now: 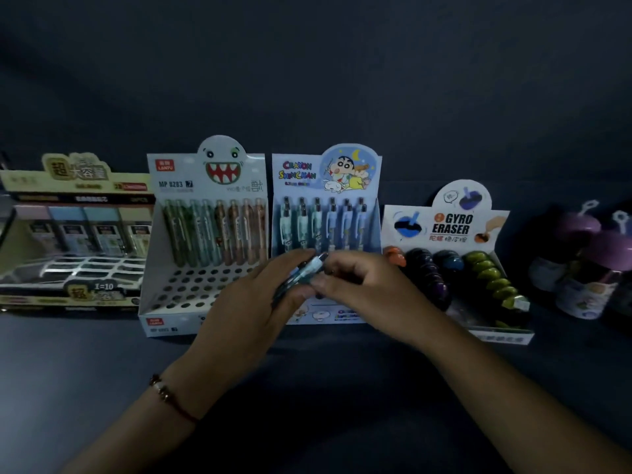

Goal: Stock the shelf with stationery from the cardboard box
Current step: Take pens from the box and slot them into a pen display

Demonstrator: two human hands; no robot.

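At the far left a yellow display box (pixel 73 230) is set on the dark surface, its front tilted toward the viewer so the packets inside can be read. Just beside it stands the shark-face pen box (pixel 205 234); its back row is filled with pens, while the perforated rows in front are left open, so room remains there for more stock.

The left hand (pixel 253 302) is held in front of the Crayon Shinchan pen box (pixel 326 230), fingers curled round a small bundle of pens (pixel 307 271) that is kept slanted, tips toward the box. The right hand (pixel 359 282) is brought against the same bundle, thumb and fingers pinching at its upper end, probably so that one pen can be drawn off and seated in a slot. Only the rear rows of that box are seen filled; the front part is hidden behind the hands.

To the right, the Gyro Eraser box (pixel 451 268) touches or nearly touches its neighbour, leaving little sideways room. Farther right, purple-capped jars (pixel 588 265) are grouped apart. Bare dark surface lies open in front of all the boxes. No cardboard box is in view.
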